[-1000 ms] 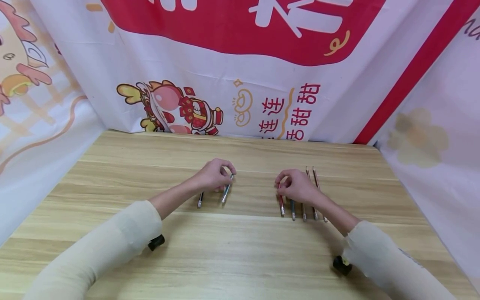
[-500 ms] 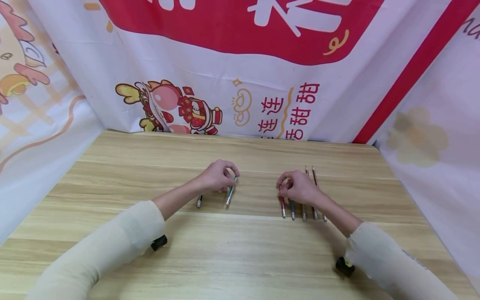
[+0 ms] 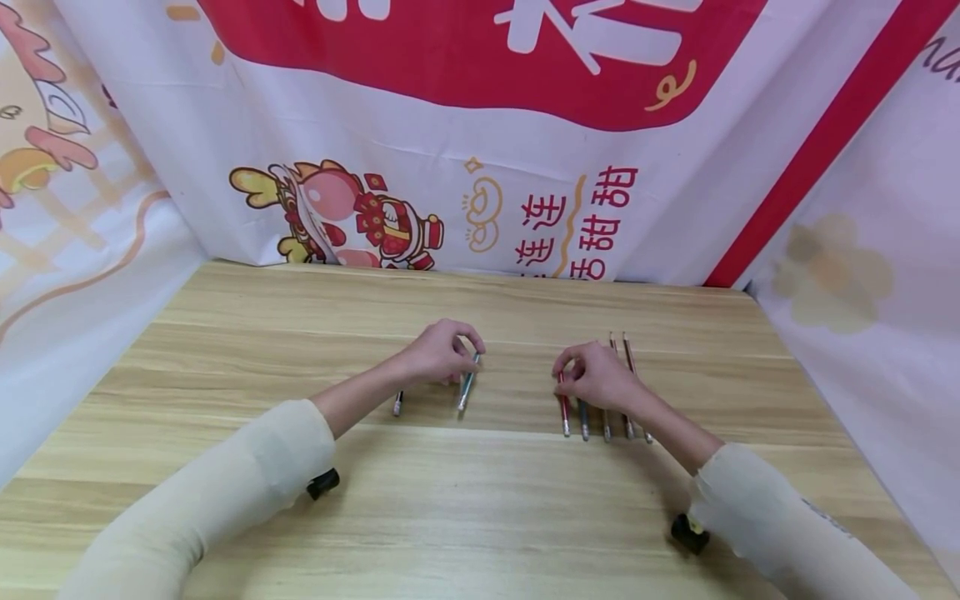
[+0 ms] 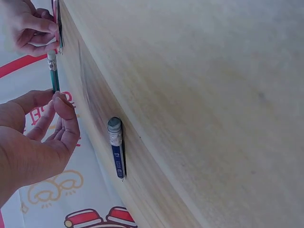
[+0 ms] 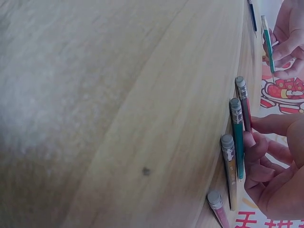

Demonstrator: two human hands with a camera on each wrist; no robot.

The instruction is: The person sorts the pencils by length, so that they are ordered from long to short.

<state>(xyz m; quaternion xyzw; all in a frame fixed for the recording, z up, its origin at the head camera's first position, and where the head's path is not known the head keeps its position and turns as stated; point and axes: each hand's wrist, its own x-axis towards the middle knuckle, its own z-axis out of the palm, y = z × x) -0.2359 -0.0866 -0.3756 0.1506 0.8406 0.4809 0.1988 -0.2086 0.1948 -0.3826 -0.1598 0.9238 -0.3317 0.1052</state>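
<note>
My left hand [image 3: 442, 352] pinches a teal-green pencil [image 3: 468, 386] between thumb and fingertips, its eraser end slanting toward me; in the left wrist view the pencil [image 4: 54, 78] is off the tabletop. Under that forearm lies a dark blue pencil [image 4: 118, 154], partly hidden in the head view. Further right, my right hand [image 3: 600, 375] pinches a red pencil [image 3: 564, 410] at the left end of a row. Beside it lies another teal-green pencil [image 5: 237, 137], then a gold-brown pencil [image 5: 230, 166]. The hand and wrist cover the middles of several pencils in the row.
Pencils with dark shafts [image 3: 630, 354] continue the row under my right wrist, eraser ends toward me. The wood-grain table [image 3: 480, 517] meets a printed cloth [image 3: 420, 125] at the back and both sides. Black devices [image 3: 690, 533] hang at both wrists.
My left hand has shifted slightly right with the teal-green pencil, closing the gap to the row. My right hand stays almost in place on the red pencil.
</note>
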